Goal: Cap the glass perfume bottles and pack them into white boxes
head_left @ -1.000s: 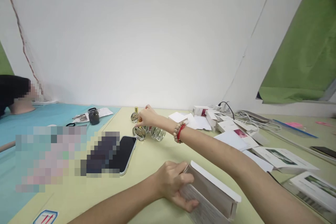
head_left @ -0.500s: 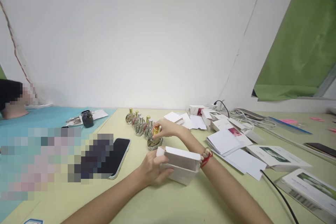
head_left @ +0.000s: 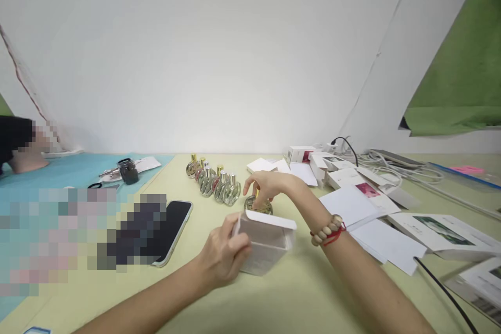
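One white carton [head_left: 263, 261], mouth open, is pinched in the left hand's [head_left: 225, 250] fingers; just beyond, the right hand's [head_left: 271, 183] fingers curve loosely over a gold-capped glass bottle [head_left: 266, 207], grip unclear. Best keep the carton steady, clear of the glass.

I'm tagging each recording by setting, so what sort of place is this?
Probably an indoor workroom or workshop: a work table against a white wall holds lined-up glass bottles and scattered white boxes.

The bottles [head_left: 207, 186] mid-frame look glossy glass from here, their caps [head_left: 219, 169] shiny metal; the box [head_left: 264, 260], matt card.
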`<state>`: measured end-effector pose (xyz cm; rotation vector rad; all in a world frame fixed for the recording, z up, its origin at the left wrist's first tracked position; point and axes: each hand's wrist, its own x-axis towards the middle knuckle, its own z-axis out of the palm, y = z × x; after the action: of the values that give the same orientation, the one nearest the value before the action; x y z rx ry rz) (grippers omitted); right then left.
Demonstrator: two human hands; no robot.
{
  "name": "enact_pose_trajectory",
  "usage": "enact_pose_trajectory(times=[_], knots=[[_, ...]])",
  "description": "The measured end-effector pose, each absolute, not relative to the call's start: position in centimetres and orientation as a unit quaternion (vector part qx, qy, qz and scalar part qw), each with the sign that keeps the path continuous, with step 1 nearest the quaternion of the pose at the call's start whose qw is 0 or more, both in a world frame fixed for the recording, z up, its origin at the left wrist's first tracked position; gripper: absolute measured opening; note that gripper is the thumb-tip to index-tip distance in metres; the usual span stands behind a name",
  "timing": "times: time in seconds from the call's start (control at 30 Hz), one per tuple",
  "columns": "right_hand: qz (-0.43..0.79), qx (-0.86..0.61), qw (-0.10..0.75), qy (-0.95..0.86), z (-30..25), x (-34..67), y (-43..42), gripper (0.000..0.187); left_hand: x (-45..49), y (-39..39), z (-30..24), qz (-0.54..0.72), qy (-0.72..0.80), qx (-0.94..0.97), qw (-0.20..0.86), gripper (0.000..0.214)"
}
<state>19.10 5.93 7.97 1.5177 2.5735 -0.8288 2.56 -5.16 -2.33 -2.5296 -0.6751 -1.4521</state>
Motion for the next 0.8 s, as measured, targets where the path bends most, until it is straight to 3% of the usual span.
enact_pose_trajectory(times=[0.17, 0.33, 0.43, 0.63, 0.8], knots=[[-0.272, 0.508, 0.067, 0.814, 8.0, 18.6, 5.8, 0.038, 2.8, -4.4, -2.9, -0.465, -0.394, -0.791, -0.051, 0.021], [-0.336, 0.478, 0.104, 0.805, 9.2, 19.6, 5.2, 0.042, 2.6, -4.0, -2.8, -0.446, -0.422, -0.786, -0.068, 0.022], [-0.326, 0.476, 0.038, 0.816, 10.4, 21.2, 4.8, 0.047, 2.3, -3.6, -2.7, -0.459, -0.443, -0.766, -0.079, 0.021], [-0.185, 0.46, -0.176, 0.85, 14.0, 24.2, 2.8, 0.03, 2.1, -2.7, -2.5, -0.465, -0.42, -0.773, -0.103, 0.025], [-0.202, 0.359, -0.326, 0.851, 15.6, 24.2, 1.0, 0.038, 2.1, -2.6, -2.5, -0.453, -0.433, -0.769, -0.123, 0.023]])
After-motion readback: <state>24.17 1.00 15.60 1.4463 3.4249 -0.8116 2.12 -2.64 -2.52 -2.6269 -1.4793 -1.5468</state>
